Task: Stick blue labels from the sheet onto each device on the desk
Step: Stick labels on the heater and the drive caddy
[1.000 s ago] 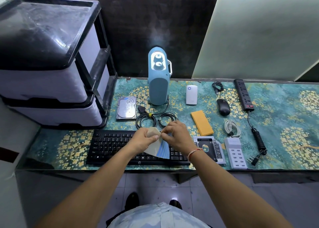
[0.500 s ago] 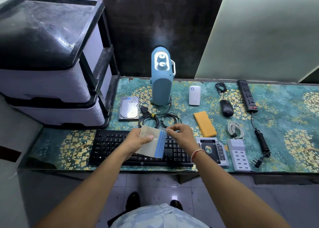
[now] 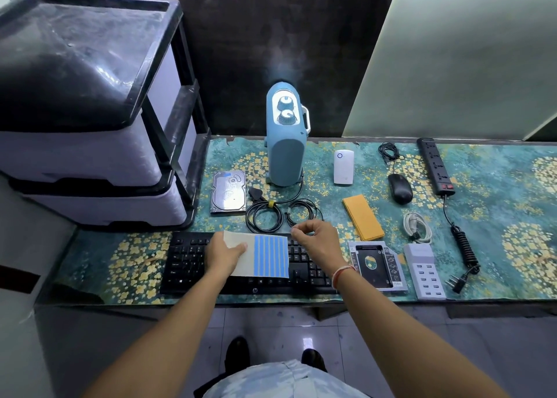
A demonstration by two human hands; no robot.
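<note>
Keyboard (image 3: 193,262) at desk (image 3: 497,247) front edge; hard drive (image 3: 228,192) behind it, heater (image 3: 284,156) further back (cable coils (image 3: 265,217) between); drawer unit (image 3: 90,126) at left.

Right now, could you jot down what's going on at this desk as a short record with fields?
Activity: labelling devices, no label visibly applied yet
Left hand: holds the label sheet flat above the keyboard
Right hand: fingertips pinched at the sheet's top right corner
Blue strips on sheet: several, side by side on its right half
Back row: blue heater, white adapter, power strip
Middle: hard drive, orange case, mouse
Front right: drive caddy, USB charger
</note>
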